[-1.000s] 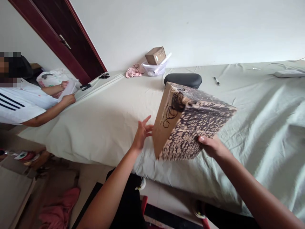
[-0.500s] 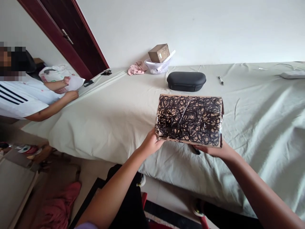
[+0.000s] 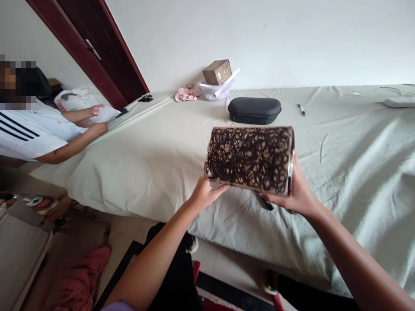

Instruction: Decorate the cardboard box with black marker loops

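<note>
Between my two hands is a cardboard box [image 3: 249,160], its upper face covered in looping black scribbles, with shiny tape at its right end. My left hand [image 3: 207,193] grips the near left corner, thumb along the lower edge. At the near right corner, my right hand [image 3: 298,192] is wrapped round the box, fingers partly hidden beneath it. The box is tilted toward me above the cloth-covered table. A small dark object [image 3: 267,204] lies on the cloth just below the box, partly covered. Behind the box sits a black hard case [image 3: 254,110].
The pale green cloth [image 3: 136,155] drapes over the table. Along the wall are a pink cloth [image 3: 188,92] and a plastic basket [image 3: 214,91] with a small carton [image 3: 218,72]. A pen [image 3: 301,109] lies right of the case. At left, another person [image 3: 35,129] holds a white sheet [image 3: 106,114].
The scribbled box has shifted slightly left in my hands and tilted a little. More of my right hand shows at its right end. The other person's white sheet has moved slightly right.
</note>
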`<state>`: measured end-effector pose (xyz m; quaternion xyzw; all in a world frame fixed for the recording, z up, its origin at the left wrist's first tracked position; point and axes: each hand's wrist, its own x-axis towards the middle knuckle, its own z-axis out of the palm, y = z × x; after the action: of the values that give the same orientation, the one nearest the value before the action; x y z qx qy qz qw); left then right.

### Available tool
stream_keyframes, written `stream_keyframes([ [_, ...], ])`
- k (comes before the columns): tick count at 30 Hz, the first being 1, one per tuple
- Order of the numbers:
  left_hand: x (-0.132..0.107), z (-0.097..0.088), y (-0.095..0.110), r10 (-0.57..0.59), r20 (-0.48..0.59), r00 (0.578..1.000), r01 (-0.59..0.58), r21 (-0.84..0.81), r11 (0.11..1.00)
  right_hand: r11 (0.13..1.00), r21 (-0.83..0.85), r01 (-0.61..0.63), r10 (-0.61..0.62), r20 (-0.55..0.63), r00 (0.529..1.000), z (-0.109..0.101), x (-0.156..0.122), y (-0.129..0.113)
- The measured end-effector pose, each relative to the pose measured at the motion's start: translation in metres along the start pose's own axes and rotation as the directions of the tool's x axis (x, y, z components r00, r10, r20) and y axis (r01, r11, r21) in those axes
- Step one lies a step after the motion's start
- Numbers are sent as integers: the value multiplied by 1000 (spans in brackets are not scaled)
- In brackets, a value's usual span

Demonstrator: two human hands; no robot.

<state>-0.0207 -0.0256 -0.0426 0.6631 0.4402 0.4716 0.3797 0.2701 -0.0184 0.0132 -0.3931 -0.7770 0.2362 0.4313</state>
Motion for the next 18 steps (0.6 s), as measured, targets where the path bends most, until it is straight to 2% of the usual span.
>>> stream_keyframes([
  [3, -3, 2, 3, -60, 18, 998, 62, -81, 995, 987, -122, 100, -101, -6, 995, -6, 1, -2],
  [6, -4, 4, 10, -94, 21, 995, 96, -122, 988, 983, -156, 100, -96, 29, 995, -11, 2, -3],
  [9, -4, 3, 16, -71, -24, 997, 67, -121, 990, 976, -189, 110, -105, 38, 994, -12, 1, -1],
  [12, -4, -1, 16, 15, -140, 990, -33, -130, 991, 965, -221, 142, -138, 37, 990, -10, 0, 2],
  [14, -5, -4, 11, 107, -212, 971, -123, -63, 990, 959, -235, 158, -150, 53, 987, -8, -1, 3],
  [16, -4, -8, 6, 224, -225, 948, -220, 43, 974, 954, -249, 167, -154, 69, 986, -6, -1, 3],
  [18, -3, -12, 3, 331, -195, 923, -313, 116, 943, 950, -262, 171, -158, 71, 985, -5, -1, 2],
])
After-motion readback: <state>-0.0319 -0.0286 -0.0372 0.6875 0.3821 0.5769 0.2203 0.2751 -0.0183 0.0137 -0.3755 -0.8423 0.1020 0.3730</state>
